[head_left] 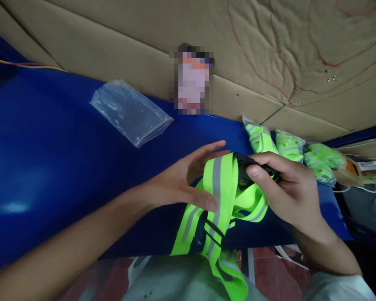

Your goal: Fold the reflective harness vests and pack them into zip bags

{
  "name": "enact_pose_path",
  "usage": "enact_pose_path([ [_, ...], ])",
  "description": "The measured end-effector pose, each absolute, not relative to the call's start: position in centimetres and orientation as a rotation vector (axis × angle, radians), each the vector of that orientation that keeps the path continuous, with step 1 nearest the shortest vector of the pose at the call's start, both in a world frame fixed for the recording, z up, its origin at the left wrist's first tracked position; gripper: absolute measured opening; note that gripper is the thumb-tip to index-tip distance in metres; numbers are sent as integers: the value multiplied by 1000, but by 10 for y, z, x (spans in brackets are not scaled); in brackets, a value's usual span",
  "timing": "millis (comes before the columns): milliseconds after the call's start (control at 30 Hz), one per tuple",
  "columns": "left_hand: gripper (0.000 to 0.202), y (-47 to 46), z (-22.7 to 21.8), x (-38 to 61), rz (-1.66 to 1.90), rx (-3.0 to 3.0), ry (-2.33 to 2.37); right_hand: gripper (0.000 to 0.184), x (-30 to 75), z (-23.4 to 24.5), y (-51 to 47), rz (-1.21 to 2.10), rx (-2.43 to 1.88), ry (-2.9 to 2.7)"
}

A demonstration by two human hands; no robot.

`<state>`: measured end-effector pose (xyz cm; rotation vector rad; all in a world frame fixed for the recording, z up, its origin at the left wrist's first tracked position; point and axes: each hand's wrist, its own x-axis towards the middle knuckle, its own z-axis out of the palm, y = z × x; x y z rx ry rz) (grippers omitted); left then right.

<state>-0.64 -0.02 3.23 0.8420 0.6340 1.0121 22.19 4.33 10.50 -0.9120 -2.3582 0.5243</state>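
Neon-green strap [221,179] — grey reflective stripe

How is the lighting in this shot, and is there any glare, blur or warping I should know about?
Head view: dim, with soft glare patches on the blue table; the table edge and cardboard wall bow from wide-angle distortion. The left hand, right hand and neon strap are fairly sharp; one patch on the wall is pixelated.
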Motion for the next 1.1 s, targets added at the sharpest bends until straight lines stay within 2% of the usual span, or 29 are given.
enact_pose_path([
  [33,95,-2,35,-1,990,841,607,12,219,106,41,497,-892,-2383],
  [133,56,-8,36,21,942,872,559,12,211,108,35,432,-818,-2445],
  [200,41,-13,34,33,999,863,580,11,207,108,34,409,-801,-2467],
  [400,22,-27,32,41,1038,774,642,8,203,103,40,287,-838,-2446],
  [533,31,-32,31,44,972,729,549,7,198,93,40,100,-760,-2447],
  [600,35,-34,25,47,994,711,577,7,197,91,40,110,-743,-2463],
  [733,22,-39,13,48,930,736,653,9,200,95,48,479,-915,-2437],
  [867,25,-41,15,40,833,930,613,30,205,93,63,1289,-1153,-2234],
  [967,24,-40,22,35,844,1070,616,35,208,75,67,1798,-1280,-1983],
  [1033,21,-39,23,34,861,1130,673,40,209,63,66,1838,-1295,-1976],
  [1100,18,-38,22,33,864,1167,747,34,212,58,65,1588,-1210,-2152],
])
